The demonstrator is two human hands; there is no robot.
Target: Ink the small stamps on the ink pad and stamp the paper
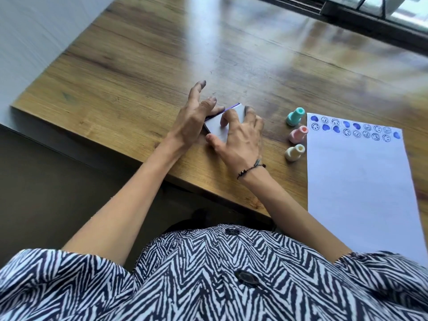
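Observation:
A flat white ink pad case (218, 127) with a purple line along its far edge lies on the wooden table (129, 72). My left hand (192, 119) holds its left side, and my right hand (238, 137) rests on its lid with fingers around it. Both hands have ink-stained fingertips. Three small stamps lie on their sides to the right: a teal one (294, 116), a pink one (298, 134) and a yellow one (294, 152). The white paper (361, 191) lies at the right, with two rows of blue hearts and smiley prints along its top.
The table's near edge runs diagonally close to my body. A dark window frame (370, 22) borders the far right. My patterned shirt fills the bottom of the view.

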